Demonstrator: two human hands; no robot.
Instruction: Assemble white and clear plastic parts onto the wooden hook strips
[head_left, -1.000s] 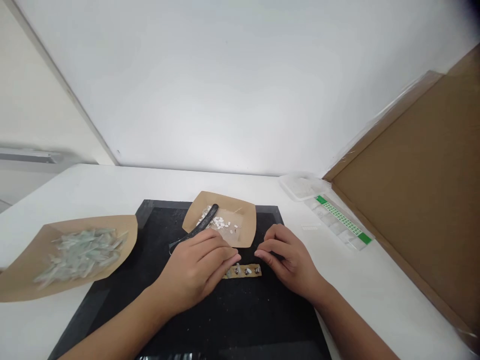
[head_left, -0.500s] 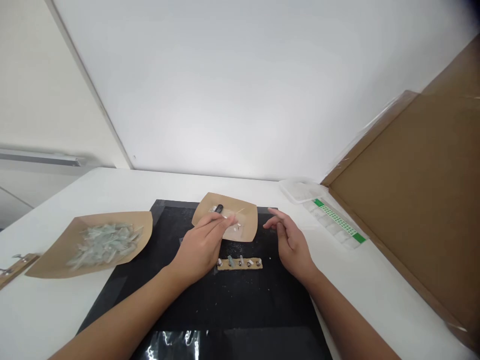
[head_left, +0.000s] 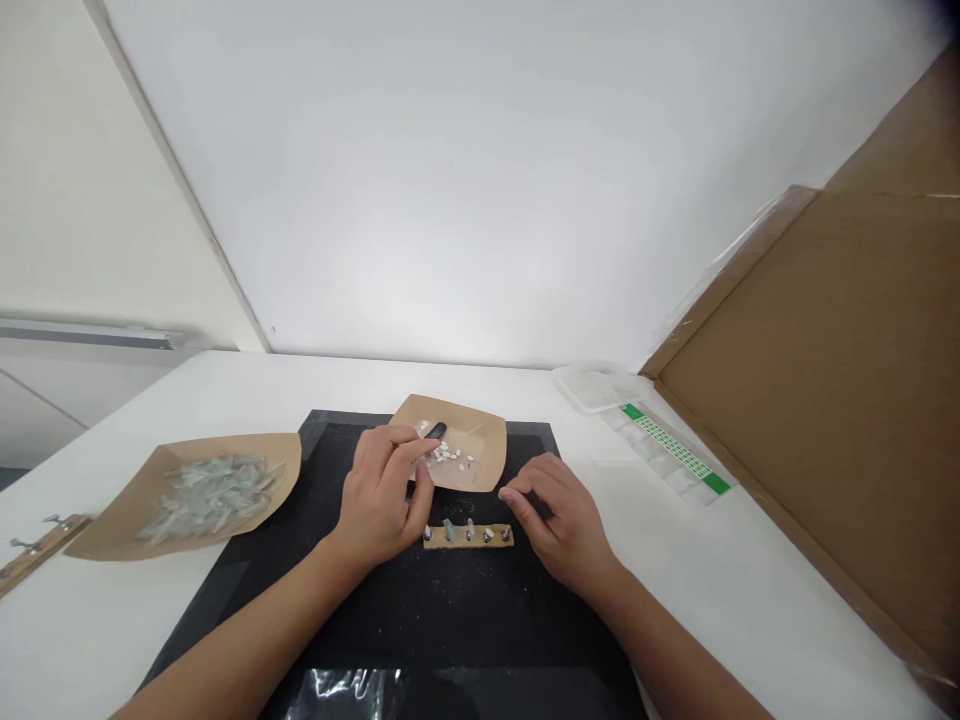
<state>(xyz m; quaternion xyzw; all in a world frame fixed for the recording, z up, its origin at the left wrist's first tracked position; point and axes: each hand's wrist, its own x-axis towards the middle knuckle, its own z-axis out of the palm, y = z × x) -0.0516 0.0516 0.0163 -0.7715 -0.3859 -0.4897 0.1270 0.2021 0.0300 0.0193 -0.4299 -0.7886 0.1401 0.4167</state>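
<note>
My left hand is by the left edge of a brown paper tray, its index finger stretched out and its thumb apart. In that tray lie small white pieces and a black object. Just below it, on the black mat, rests a short tan strip with several metal fittings, some carrying whitish or clear pieces. To the strip's upper right, my right hand has thumb and index finger pinched together; whatever is between them is too small to make out.
A larger paper tray on the left holds a pile of clear, greenish slivers. Beside it is a wooden strip with metal fittings. At right are a clear compartment case with a green label, a translucent lid and a large cardboard panel.
My left hand has drawn back left from over the small tray, and its pinched fingers have parted. My right hand has moved left and down, closing its fingers into a pinch.
</note>
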